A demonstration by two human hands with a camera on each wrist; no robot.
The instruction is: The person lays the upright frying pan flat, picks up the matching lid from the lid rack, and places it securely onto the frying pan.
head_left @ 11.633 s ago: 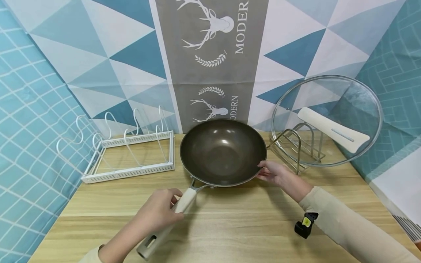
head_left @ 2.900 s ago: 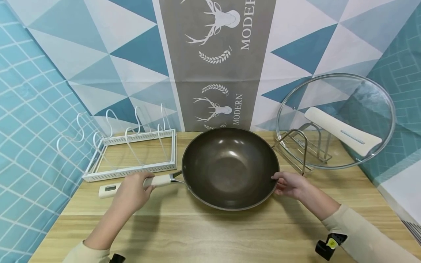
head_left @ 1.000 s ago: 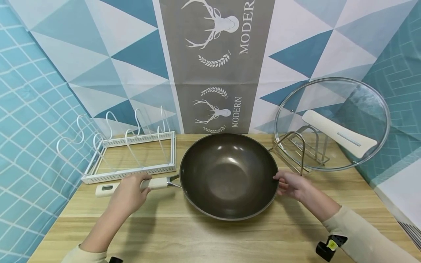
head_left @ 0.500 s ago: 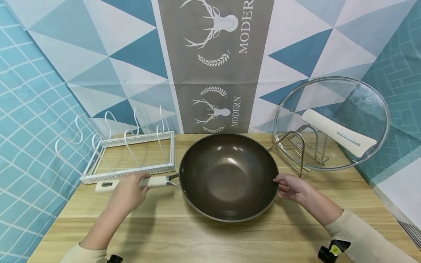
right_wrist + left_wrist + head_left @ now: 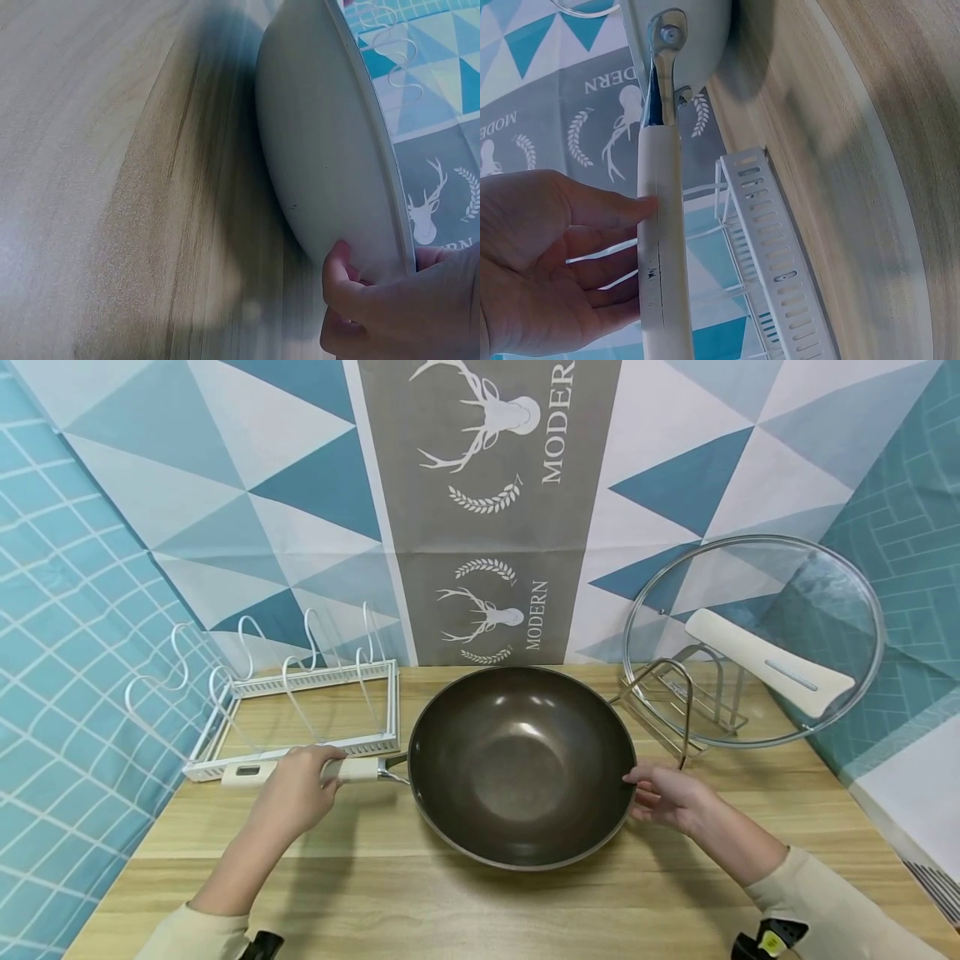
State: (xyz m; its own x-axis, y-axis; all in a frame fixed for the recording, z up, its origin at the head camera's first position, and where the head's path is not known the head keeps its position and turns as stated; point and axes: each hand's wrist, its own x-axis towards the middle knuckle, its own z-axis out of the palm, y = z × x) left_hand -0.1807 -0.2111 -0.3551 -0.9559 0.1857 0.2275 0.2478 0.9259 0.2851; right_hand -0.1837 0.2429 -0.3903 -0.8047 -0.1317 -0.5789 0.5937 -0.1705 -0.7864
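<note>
At the middle of the wooden table (image 5: pixel 480 910) is a dark-lined wok (image 5: pixel 521 768); only the wrist views show its pale underside (image 5: pixel 315 127). A white rack (image 5: pixel 392 706) sits far left. A glass lid (image 5: pixel 753 648) stands in the wire rack (image 5: pixel 688 710), far right. The left hand (image 5: pixel 296 785) pinches the handle (image 5: pixel 356 769) between thumb and fingers; the right hand (image 5: pixel 667 793) grips the wok's right edge, fingers underneath.

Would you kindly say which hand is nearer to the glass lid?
The right. In the head view, the right hand, holding the pan, is below the left part of the glass lid; the left hand, on the pan handle, is across the pan from it.
</note>
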